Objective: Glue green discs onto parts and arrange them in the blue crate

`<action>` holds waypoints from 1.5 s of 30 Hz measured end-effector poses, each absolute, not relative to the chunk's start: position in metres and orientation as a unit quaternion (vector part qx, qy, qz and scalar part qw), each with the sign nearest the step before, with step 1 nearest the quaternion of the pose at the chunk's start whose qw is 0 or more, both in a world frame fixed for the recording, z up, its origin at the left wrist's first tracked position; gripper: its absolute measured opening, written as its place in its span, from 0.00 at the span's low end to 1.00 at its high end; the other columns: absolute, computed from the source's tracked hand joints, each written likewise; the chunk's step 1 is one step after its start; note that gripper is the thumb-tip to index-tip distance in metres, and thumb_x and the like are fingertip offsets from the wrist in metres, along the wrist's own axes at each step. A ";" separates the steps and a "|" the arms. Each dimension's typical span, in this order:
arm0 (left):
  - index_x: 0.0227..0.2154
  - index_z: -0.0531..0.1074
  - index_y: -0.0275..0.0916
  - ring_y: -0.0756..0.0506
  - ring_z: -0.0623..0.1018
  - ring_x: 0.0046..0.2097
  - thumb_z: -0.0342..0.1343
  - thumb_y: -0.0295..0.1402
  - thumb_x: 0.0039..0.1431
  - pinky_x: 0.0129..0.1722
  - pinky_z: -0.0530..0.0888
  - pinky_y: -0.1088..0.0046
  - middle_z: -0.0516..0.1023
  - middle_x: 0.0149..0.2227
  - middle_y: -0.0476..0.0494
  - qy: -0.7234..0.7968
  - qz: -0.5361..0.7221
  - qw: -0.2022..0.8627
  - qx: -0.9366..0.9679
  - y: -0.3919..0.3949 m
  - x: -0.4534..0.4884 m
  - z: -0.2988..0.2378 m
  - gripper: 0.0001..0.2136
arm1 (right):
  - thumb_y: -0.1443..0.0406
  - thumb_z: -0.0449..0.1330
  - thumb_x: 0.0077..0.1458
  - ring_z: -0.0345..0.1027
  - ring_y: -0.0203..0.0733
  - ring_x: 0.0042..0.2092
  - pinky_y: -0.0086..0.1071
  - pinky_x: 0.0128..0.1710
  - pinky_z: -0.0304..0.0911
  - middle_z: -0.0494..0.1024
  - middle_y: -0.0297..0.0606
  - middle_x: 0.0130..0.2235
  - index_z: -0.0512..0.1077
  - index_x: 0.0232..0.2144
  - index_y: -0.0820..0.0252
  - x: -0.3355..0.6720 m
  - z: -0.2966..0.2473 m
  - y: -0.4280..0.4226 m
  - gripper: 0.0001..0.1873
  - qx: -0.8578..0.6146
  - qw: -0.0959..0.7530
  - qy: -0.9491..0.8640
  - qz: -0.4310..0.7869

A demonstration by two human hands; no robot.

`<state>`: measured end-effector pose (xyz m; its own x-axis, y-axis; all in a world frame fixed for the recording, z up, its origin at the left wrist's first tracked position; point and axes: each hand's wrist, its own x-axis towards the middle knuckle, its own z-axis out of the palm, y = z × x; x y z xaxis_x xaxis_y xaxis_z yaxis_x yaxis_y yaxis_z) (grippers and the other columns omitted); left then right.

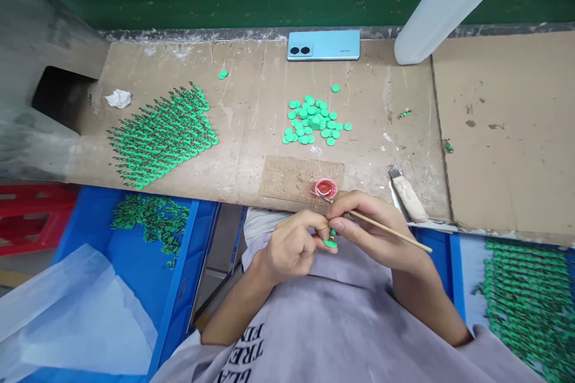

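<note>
Left hand (294, 243) curled, fingertips pinched closed on disc (330, 244); right hand (375, 224) meets it, thumb and fingers closed round brush (395, 232), handle slanting back over that hand; disc sits just bodyward of the meeting fingertips; red pot (334, 183) just beyond the grip.

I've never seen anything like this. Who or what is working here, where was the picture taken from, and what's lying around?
There's no machine here: a person works bare-handed, seen from a head-worn camera looking forward and down. The left hand holds a small green piece. The right hand holds a thin wooden-handled tool, perhaps a brush, its tip by a little dish containing something red. On the cardboard surface are loose green discs, slanting rows of green pieces to the left, and a pale blue phone at the back.
</note>
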<state>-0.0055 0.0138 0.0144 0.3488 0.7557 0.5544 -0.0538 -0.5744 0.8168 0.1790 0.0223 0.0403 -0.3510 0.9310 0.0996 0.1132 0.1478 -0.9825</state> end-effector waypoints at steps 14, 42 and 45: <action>0.26 0.55 0.40 0.53 0.81 0.36 0.67 0.20 0.52 0.36 0.79 0.80 0.78 0.35 0.51 0.245 0.538 0.440 0.676 0.014 -0.002 0.010 0.22 | 0.63 0.61 0.62 0.68 0.34 0.30 0.28 0.28 0.64 0.75 0.33 0.31 0.72 0.35 0.56 0.180 0.035 0.019 0.03 -0.387 0.434 -0.609 0.539; 0.28 0.56 0.40 0.52 0.79 0.36 0.67 0.18 0.51 0.38 0.78 0.76 0.76 0.35 0.52 0.250 0.565 0.482 0.621 0.013 0.002 0.006 0.22 | 0.62 0.63 0.59 0.65 0.32 0.27 0.26 0.25 0.62 0.73 0.30 0.28 0.73 0.33 0.56 0.171 0.034 0.019 0.04 -0.461 0.427 -0.560 0.540; 0.28 0.56 0.40 0.53 0.78 0.36 0.66 0.17 0.52 0.37 0.78 0.78 0.75 0.35 0.52 0.248 0.568 0.500 0.605 0.013 0.003 0.005 0.21 | 0.63 0.63 0.60 0.65 0.32 0.27 0.26 0.26 0.62 0.73 0.30 0.29 0.72 0.34 0.56 0.170 0.033 0.019 0.04 -0.457 0.426 -0.567 0.537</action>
<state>0.0027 0.0126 0.0054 0.2322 0.8674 0.4401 -0.2679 -0.3779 0.8862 0.1701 0.0187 0.0334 -0.2193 0.9756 -0.0066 0.0604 0.0068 -0.9981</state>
